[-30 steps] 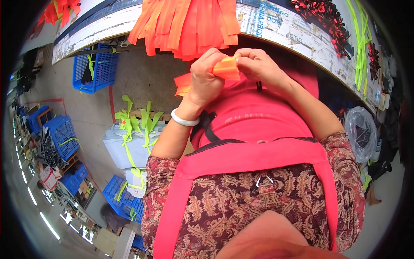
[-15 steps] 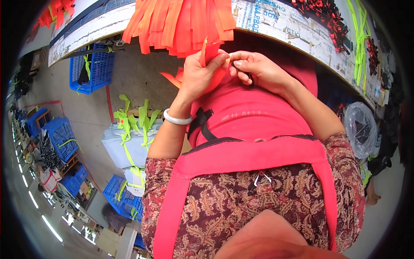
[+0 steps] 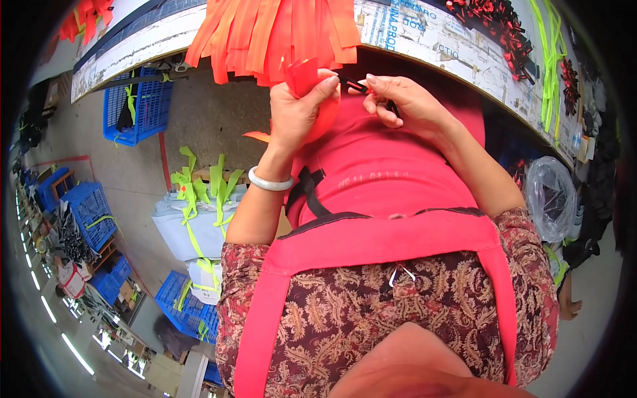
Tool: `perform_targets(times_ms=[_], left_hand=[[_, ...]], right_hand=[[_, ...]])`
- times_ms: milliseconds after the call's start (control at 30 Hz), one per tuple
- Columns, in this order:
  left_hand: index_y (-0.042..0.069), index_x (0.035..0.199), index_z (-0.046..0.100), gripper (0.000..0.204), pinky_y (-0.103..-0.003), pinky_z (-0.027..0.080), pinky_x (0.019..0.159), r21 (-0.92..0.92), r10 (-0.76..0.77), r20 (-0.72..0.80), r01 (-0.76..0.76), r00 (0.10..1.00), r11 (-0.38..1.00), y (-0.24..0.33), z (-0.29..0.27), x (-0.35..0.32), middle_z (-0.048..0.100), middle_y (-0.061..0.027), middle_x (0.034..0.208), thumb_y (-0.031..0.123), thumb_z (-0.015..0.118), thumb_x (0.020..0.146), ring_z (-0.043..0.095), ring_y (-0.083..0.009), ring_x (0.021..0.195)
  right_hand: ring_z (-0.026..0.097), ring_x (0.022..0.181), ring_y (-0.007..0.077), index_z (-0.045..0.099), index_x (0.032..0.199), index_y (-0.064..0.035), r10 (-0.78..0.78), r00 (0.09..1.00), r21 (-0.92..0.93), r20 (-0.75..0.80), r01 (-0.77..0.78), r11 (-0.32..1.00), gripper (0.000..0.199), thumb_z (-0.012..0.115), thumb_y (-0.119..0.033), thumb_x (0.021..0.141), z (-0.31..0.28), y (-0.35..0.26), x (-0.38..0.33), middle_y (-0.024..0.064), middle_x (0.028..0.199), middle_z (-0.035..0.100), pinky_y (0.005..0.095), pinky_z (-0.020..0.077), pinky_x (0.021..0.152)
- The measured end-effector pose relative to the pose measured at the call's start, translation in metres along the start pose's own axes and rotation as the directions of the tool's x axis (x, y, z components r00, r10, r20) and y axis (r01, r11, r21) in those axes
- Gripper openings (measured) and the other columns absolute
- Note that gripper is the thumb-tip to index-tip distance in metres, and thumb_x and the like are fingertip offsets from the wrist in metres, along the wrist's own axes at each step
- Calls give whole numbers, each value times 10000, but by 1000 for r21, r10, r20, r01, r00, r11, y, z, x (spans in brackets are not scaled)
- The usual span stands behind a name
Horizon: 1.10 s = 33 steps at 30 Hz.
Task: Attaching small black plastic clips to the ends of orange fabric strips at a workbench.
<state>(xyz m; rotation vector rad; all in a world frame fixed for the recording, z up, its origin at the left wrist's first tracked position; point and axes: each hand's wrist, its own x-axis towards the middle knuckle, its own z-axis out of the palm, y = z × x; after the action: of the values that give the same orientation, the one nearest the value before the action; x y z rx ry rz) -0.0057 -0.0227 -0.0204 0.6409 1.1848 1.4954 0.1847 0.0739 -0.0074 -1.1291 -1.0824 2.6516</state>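
Note:
My left hand (image 3: 302,111) is closed on a bright orange webbing strip (image 3: 302,77), which sticks up above the fist; a loose end shows below it. My right hand (image 3: 410,106) pinches a small black piece (image 3: 357,86) between thumb and fingers, its exact kind too small to make out. That piece reaches across to the fingertips of my left hand. More black shows under the curled fingers of my right hand. Just beyond both hands, a thick bunch of orange strips (image 3: 279,36) hangs over the table's near edge.
The white, worn table (image 3: 424,43) curves across the far side. On its right lie a heap of small black-and-red pieces (image 3: 494,30) and yellow-green strips (image 3: 549,73). Blue crates (image 3: 136,109) and a pale bundle (image 3: 186,229) tied with yellow-green strips stand on the left floor.
My hands have moved apart a little, the left one slightly leftward. The black piece now shows stretched between them. The strip in my left hand has shifted with it.

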Motion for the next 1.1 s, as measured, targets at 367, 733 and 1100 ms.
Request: perform_targets(times_ms=[367, 733, 1100], left_hand=[[-20, 934, 688, 97, -226, 481, 666, 126, -21, 156, 2, 988, 992, 6, 5, -20, 648, -13, 787, 56, 660, 882, 594, -85, 726], [-2, 1031, 691, 163, -170, 398, 547, 113, -58, 101, 46, 993, 993, 20, 13, -8, 692, 1, 827, 86, 640, 902, 532, -15, 643], [-29, 998, 690, 147, -216, 504, 690, 163, 28, 115, -46, 993, 985, 18, 8, -8, 700, -36, 841, 65, 639, 896, 620, -77, 757]], right_hand=[[463, 603, 15, 587, 1195, -24, -269, 957, 90, -108, 279, 956, 326, 586, -243, 952, 3, 2, 3, 45, 974, 647, 149, 323, 445], [479, 538, 16, 575, 1123, -49, -269, 960, 68, 75, 264, 962, 240, 510, -240, 992, 14, -9, -2, 41, 952, 673, 137, 294, 427], [546, 611, 30, 584, 1018, -11, -390, 921, -353, -15, 360, 864, 164, 600, -153, 937, 31, -21, -13, 45, 858, 684, 162, 421, 535]])
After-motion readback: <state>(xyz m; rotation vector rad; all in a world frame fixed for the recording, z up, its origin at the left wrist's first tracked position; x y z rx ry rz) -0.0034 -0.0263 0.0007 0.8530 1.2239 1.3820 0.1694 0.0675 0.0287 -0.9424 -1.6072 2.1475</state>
